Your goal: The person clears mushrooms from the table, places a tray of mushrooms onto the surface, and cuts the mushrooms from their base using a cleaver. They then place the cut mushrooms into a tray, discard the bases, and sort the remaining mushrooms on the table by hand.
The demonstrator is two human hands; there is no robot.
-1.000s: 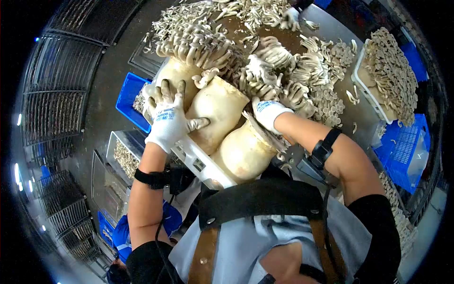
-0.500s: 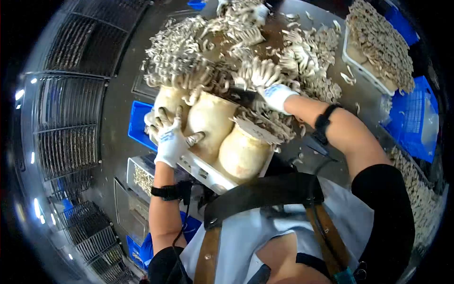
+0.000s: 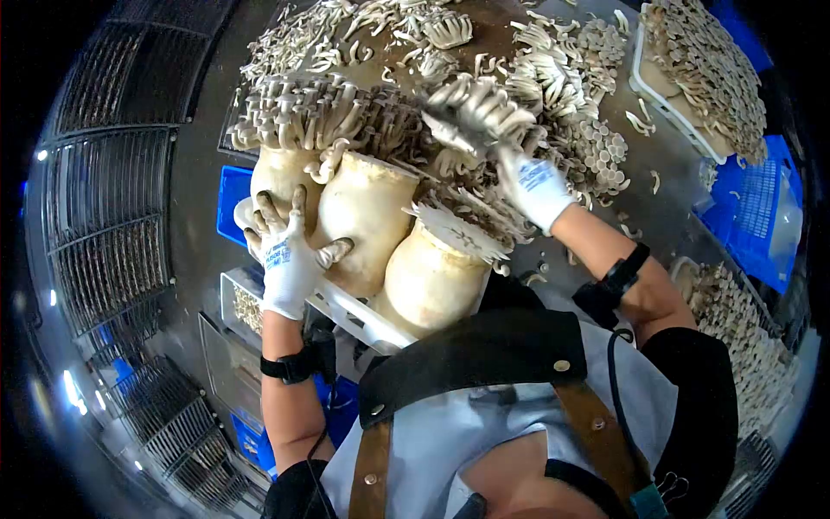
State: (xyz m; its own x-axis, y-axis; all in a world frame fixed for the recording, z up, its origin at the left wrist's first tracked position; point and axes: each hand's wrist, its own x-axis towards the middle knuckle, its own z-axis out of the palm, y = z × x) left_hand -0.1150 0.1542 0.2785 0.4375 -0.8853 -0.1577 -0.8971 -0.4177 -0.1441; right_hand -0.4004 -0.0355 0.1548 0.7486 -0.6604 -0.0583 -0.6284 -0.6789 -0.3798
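A cluster of pale mushrooms [image 3: 477, 105] is gripped by the gloved right hand [image 3: 534, 186] at the upper centre of the frame and is held clear above the bench [image 3: 644, 190], over which loose mushrooms are strewn. The left hand [image 3: 285, 255], at centre left, is spread open and pressed flat against the middle bottle [image 3: 367, 212], with the thumb hooked round its side, so nothing is clasped by it. Three bottles are seen tilted in a white crate [image 3: 367, 318] at the bench edge. A full head of mushrooms is carried by the upper-left bottle [image 3: 278, 177] and by the middle one, while only a ragged, stripped-looking top is shown by the lower bottle [image 3: 432, 278]. A heaped tray [image 3: 640, 91] is set at the upper right. The step in hand is judged to be the carrying of a pulled cluster away from the bottles. It would be done well if the cluster were held at its base rather than by the caps, so that no stems are snapped. The crate should be braced firmly by the flat hand so that the tilted bottles are not rolled, and the cluster should be laid down rather than dropped.
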